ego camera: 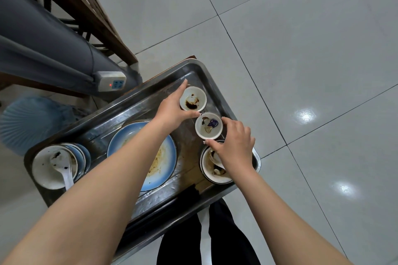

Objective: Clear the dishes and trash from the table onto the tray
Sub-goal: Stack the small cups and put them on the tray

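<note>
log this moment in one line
left hand: grips sauce dish | right hand: grips scrap dish | both over tray | blue plate on tray

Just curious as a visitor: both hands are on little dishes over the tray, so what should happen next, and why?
Probably let both go onto the tray: the left hand grips the sauce-stained dish, the right hand the dish with scraps, both over the tray's barer far end.

Tray (137, 105) dull scuffed metal; bowls (208, 125) glossy white ceramic; floor tiles (301, 49) smooth, shiny.
</note>
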The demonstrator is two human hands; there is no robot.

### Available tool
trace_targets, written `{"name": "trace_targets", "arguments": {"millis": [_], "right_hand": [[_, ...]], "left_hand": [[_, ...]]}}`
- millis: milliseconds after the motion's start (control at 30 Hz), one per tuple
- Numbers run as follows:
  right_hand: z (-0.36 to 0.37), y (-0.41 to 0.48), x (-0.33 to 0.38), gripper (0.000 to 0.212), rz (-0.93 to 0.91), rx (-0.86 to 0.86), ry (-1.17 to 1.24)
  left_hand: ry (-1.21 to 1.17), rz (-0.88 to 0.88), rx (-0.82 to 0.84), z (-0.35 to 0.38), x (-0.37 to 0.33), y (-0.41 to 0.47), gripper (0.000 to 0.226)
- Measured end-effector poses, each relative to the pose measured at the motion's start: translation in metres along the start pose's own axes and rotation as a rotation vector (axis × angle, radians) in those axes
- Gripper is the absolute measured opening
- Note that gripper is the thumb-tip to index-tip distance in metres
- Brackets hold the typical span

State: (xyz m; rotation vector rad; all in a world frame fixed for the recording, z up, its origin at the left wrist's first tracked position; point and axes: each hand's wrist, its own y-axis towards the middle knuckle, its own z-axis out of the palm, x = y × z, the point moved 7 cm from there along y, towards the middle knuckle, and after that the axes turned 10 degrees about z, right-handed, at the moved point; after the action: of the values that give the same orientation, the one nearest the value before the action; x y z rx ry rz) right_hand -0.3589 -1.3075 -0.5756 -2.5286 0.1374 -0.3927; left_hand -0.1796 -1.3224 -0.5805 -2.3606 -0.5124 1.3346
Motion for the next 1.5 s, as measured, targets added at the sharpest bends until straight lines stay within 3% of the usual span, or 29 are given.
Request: {"name": "trace_targets", "arguments": {"millis": [933,1100,1367,1500], "right_hand": [[-0.020,-0.021,0.018,0.069,0.064,-0.033,0.148],[-0.038,-0.034,0.043,0.072,0.045,0.024,0.338],[-0.082,-0.080,0.098,0.075,0.091,0.271,0.792],[-0.116,-0.121,0.137,0.077,0.014,0.341,0.813]], "left_hand": [[-0.005,-0.034,-0.092,-0.028,0.000,-0.030,0.084],[-0.105,-0.062,-0.172,-0.056,-0.011,-0.060,0.079],[-0.316,-0.091,-0.319,-0.113,-0.044,-0.132,0.058],[-0.426,-0.034,-0.451,-0.152,-0.076,-0.180,0.050]]}}
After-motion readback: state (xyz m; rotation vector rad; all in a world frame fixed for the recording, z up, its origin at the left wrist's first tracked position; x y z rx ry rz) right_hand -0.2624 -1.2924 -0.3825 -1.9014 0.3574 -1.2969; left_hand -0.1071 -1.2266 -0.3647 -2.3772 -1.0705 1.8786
